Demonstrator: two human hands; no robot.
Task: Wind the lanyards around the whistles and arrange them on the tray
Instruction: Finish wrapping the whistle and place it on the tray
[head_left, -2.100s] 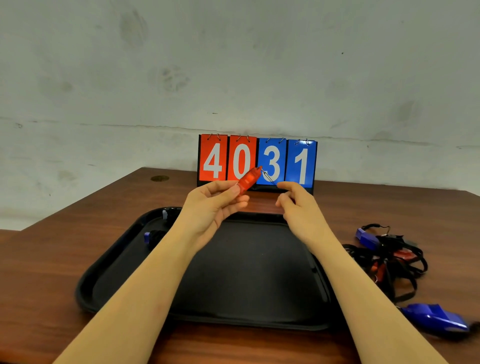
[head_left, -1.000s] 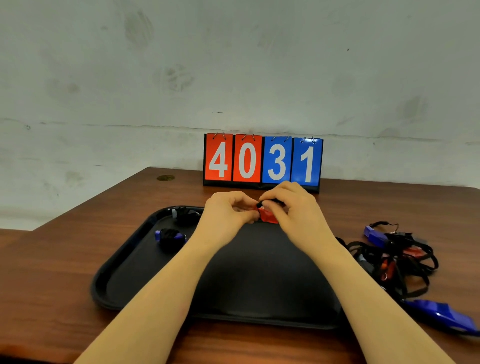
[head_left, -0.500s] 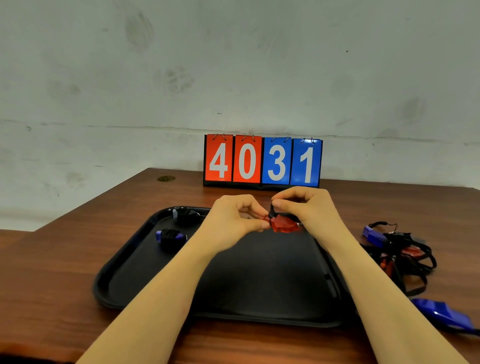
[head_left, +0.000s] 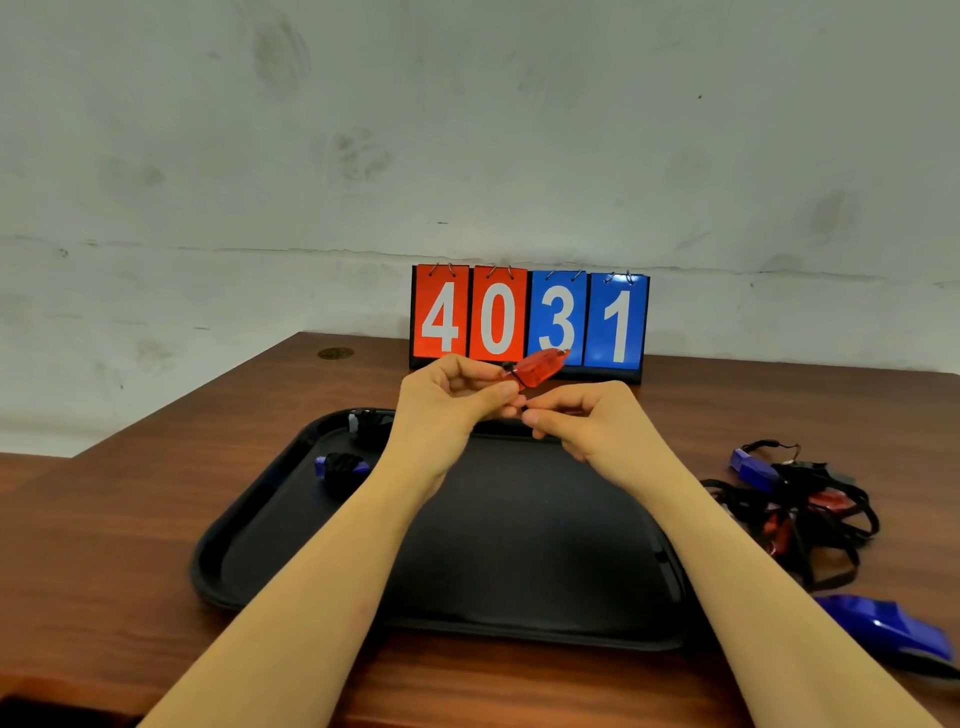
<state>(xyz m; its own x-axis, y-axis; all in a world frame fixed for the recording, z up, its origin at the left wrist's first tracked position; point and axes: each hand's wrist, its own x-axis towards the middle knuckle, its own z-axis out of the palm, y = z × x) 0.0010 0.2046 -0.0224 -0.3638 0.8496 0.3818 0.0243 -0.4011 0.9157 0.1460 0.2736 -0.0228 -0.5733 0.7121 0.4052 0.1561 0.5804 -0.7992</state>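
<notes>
My left hand (head_left: 452, 400) pinches a red whistle (head_left: 537, 368) above the far edge of the black tray (head_left: 249, 566), its tip pointing up and right. A black band of lanyard circles the whistle's near end. My right hand (head_left: 582, 415) is just right of and below it, fingers pinched together; the cord in them is too thin to make out. Two wound blue whistles lie in the tray's far left corner, one (head_left: 340, 465) in front of the other (head_left: 370, 421).
A tangle of black lanyards with red and blue whistles (head_left: 795, 504) lies right of the tray. Another blue whistle (head_left: 888, 626) sits at the near right. A flip scoreboard (head_left: 530, 319) reading 4031 stands at the table's back against the wall.
The whistle rose from tray level back up in front of the scoreboard in my left hand. My right hand came off the whistle and dropped just below it.
</notes>
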